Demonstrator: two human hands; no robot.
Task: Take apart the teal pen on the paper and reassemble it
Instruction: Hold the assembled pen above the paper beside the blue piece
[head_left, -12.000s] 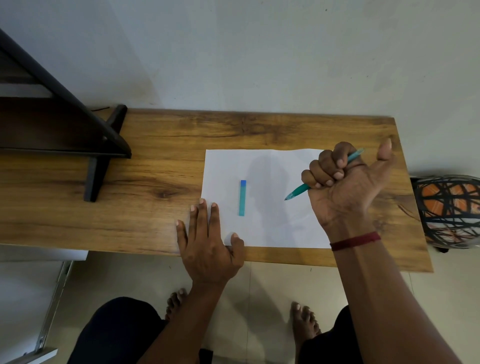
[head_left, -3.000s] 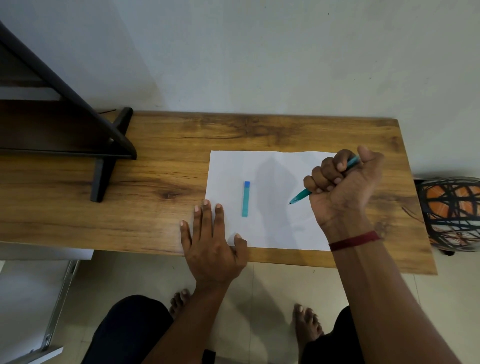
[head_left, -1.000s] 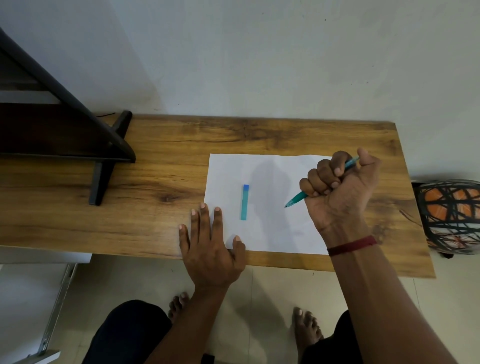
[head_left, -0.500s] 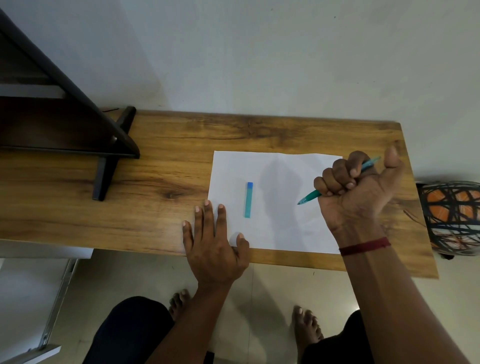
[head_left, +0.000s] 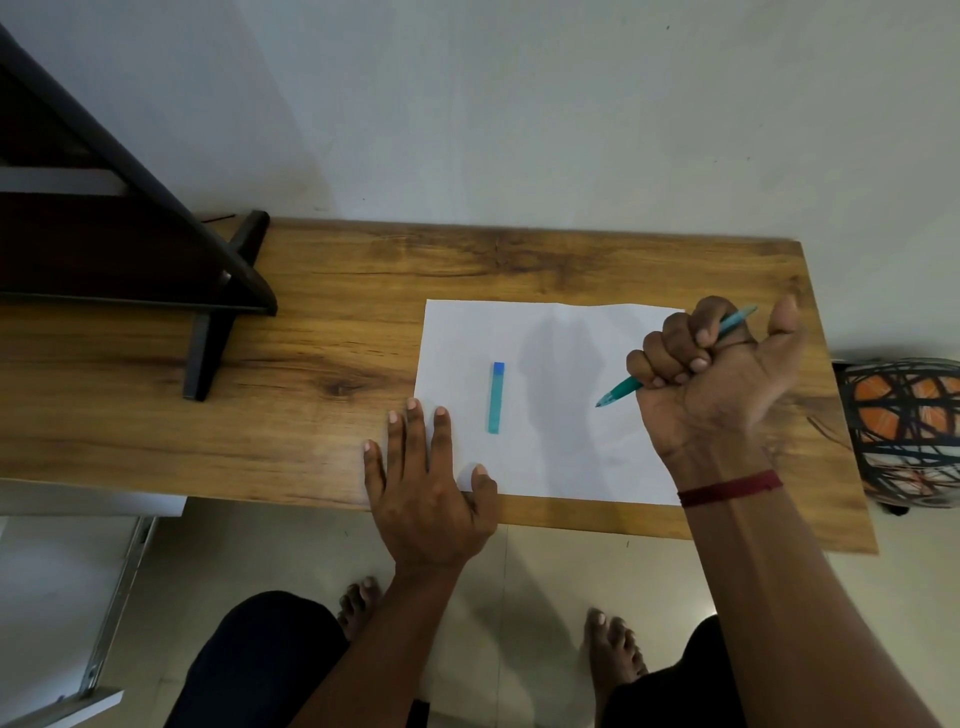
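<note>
Teal plastic shows at both ends of the right hand (head_left: 711, 384): the pen (head_left: 623, 388) runs through a closed fist, its writing tip pointing down-left just above the paper (head_left: 561, 332), its rear end poking out past the knuckles. What has changed is the thumb (head_left: 784, 332). A second ago it lay pressed over the pen's rear end; now it stands lifted, clear of the pen, while the four fingers keep their wrap round the barrel. The fist has also drifted a little to the right.

Everything else matches the earlier views. The cap (head_left: 496, 397), teal with a blue end, lies alone in the middle of the sheet, well apart from the pen, exactly where it lay before. My left hand (head_left: 426, 488) stays flat and spread at the near edge of the wooden table (head_left: 337, 338), fingertips over the paper's near left corner, holding nothing and only pinning the sheet.

From my seat I read this as little progress. The cap is off, so the taking apart has begun, but the barrel looks whole and no new piece has come free. The thumb's press and release seems to have done nothing visible to the pen. I judge that one fist alone cannot open the barrel; the left hand would have to leave the paper and grip the front end.
</note>
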